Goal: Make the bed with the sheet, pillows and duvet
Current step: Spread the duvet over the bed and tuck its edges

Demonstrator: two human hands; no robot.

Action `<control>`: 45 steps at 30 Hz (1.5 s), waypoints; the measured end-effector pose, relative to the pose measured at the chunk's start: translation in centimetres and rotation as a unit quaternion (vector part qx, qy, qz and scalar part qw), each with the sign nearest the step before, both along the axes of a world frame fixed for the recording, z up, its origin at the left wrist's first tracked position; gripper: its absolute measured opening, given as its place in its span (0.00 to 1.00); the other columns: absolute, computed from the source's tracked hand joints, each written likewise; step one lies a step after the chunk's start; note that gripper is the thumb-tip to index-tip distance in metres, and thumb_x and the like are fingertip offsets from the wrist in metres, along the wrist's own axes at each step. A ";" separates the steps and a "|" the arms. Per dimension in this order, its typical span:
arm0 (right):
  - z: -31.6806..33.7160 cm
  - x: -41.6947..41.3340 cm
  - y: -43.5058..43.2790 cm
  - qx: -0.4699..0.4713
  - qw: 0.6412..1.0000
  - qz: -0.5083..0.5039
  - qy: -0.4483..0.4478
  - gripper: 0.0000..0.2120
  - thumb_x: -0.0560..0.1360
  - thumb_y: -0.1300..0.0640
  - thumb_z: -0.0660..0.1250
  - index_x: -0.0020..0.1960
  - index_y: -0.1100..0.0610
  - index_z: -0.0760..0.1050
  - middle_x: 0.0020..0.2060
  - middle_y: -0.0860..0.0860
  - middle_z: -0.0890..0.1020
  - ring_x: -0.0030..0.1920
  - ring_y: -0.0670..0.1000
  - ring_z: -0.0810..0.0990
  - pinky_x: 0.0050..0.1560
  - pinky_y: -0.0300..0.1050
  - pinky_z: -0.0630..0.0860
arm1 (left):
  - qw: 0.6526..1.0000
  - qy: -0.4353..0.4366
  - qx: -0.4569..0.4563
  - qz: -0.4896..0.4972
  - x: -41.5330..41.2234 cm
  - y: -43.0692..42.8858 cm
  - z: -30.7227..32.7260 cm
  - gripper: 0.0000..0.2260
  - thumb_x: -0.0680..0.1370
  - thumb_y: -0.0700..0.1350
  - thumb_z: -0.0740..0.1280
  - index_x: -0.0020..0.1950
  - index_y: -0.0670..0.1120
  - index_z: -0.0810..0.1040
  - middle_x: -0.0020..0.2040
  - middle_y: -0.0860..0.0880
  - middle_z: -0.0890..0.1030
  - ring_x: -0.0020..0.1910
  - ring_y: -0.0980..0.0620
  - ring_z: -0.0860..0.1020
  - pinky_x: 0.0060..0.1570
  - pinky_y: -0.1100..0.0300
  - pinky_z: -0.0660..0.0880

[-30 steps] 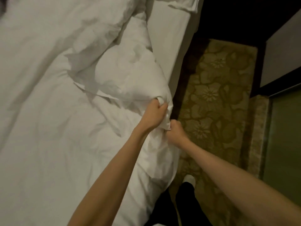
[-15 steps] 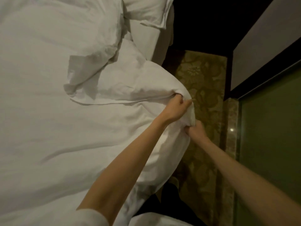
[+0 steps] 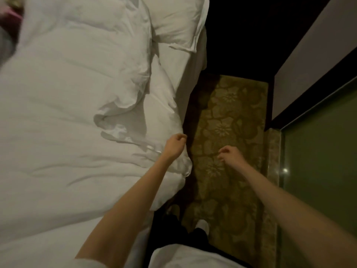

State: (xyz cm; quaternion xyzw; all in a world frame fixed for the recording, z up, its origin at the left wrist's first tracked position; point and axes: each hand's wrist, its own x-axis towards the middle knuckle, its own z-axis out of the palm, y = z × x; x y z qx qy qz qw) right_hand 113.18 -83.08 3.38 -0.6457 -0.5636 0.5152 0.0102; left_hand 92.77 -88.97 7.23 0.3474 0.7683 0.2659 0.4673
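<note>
Duvet [image 3: 77, 132] covers the bed, rumpled, its near corner bunched at the side where I stand. Left hand [image 3: 174, 145] over that corner, fingers loosely curled, gripping nothing I can see. Right hand [image 3: 229, 154] just off the duvet, above the carpet [image 3: 237, 117], slack and empty too. Both are placed for another tug, I'd judge, since a fold beyond the corner wants flattening. Pillow [image 3: 173, 22] past the duvet, at the head. Glass panel [image 3: 318, 161] across the carpet.

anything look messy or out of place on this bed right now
Yes. The duvet is not lying flat: near the bed's right edge a flap is folded back and bunched into wrinkles. Its corner beside the left hand sags over the side toward the carpet.
</note>
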 end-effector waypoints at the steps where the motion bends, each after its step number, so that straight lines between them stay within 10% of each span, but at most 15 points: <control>1: 0.5 -0.5 0.2 0.004 1.000 0.002 0.009 0.05 0.76 0.64 0.65 0.47 0.54 0.74 0.48 0.55 0.80 0.51 0.56 0.80 0.55 0.52 0.78 | 1.000 0.002 0.009 0.016 -0.5 -0.3 0.2 0.15 0.80 0.42 0.57 0.64 0.42 0.76 0.62 0.43 0.78 0.62 0.46 0.76 0.65 0.50 0.71; 12: 1.8 -8.4 3.8 0.049 0.997 0.053 0.032 0.08 0.72 0.64 0.67 0.40 0.51 0.74 0.43 0.55 0.81 0.48 0.55 0.81 0.52 0.53 0.79 | 0.977 0.074 0.064 0.191 -8.1 -1.5 0.9 0.18 0.78 0.39 0.62 0.68 0.39 0.69 0.63 0.43 0.74 0.60 0.45 0.74 0.58 0.55 0.70; 21: 0.5 -18.8 10.1 0.043 0.994 0.099 0.029 0.07 0.74 0.62 0.66 0.42 0.51 0.74 0.46 0.54 0.80 0.47 0.54 0.80 0.52 0.53 0.79 | 0.935 0.194 -0.016 0.296 -21.3 3.3 -1.6 0.41 0.72 0.44 0.73 0.77 0.51 0.51 0.77 0.45 0.49 0.74 0.41 0.54 0.67 0.39 0.57; 28: 1.2 -28.8 16.4 -0.007 0.996 0.064 0.053 0.07 0.73 0.60 0.66 0.51 0.58 0.75 0.51 0.57 0.79 0.41 0.50 0.78 0.40 0.43 0.73 | 0.952 0.211 -0.169 0.146 -31.1 6.5 -4.2 0.53 0.68 0.59 0.74 0.76 0.58 0.36 0.78 0.52 0.37 0.77 0.42 0.43 0.67 0.32 0.55; 32: 1.3 -33.8 18.0 -0.034 0.994 0.077 0.070 0.09 0.75 0.57 0.66 0.54 0.57 0.73 0.53 0.57 0.79 0.44 0.51 0.79 0.47 0.47 0.75 | 0.962 0.176 -0.169 0.121 -33.1 8.4 -6.1 0.42 0.75 0.56 0.67 0.78 0.56 0.40 0.79 0.51 0.46 0.76 0.41 0.49 0.67 0.32 0.53; 37: 1.3 -37.2 19.0 -0.090 0.989 0.099 0.069 0.12 0.76 0.52 0.65 0.57 0.56 0.69 0.54 0.56 0.77 0.52 0.55 0.78 0.54 0.49 0.76 | 0.951 0.248 -0.119 0.139 -33.4 10.5 -6.8 0.14 0.79 0.47 0.53 0.58 0.45 0.73 0.58 0.42 0.77 0.58 0.39 0.74 0.57 0.47 0.65; 41: 1.3 -38.4 20.1 -0.172 0.975 0.079 0.113 0.18 0.77 0.44 0.63 0.60 0.55 0.67 0.56 0.53 0.76 0.54 0.54 0.77 0.52 0.48 0.74 | 0.977 0.130 0.028 0.165 -32.2 12.3 -5.5 0.11 0.66 0.42 0.49 0.37 0.44 0.70 0.41 0.37 0.79 0.44 0.37 0.77 0.39 0.55 0.64; 45: 1.5 -38.7 22.0 -0.249 0.955 0.001 0.162 0.32 0.72 0.36 0.66 0.69 0.51 0.64 0.61 0.52 0.76 0.57 0.56 0.76 0.50 0.52 0.77 | 0.992 0.012 0.087 0.090 -29.6 15.7 -2.4 0.17 0.65 0.41 0.54 0.44 0.48 0.81 0.47 0.44 0.83 0.46 0.51 0.79 0.42 0.61 0.72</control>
